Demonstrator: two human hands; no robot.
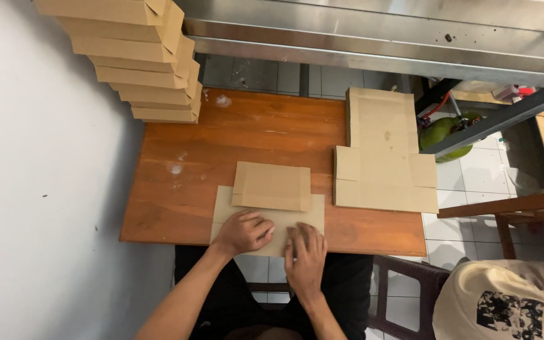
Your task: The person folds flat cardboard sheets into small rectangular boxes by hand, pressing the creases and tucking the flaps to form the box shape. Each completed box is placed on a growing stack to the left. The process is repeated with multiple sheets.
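Pressing flat on the half-folded cardboard sheet at the table's near edge, left hand loosely curled, right hand open. Finished boxes stacked far left; flat sheets wait right.

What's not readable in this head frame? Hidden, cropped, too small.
- Near edge of the cardboard blank: covered by the left hand and right hand, both flat on it.
- Stack of folded boxes: top cut off by the frame's upper edge, count unknown.
- Green object: mostly behind the steel shelf frame, kind unclear.
- Second person: cropped by the corner, only a printed shirt shows.
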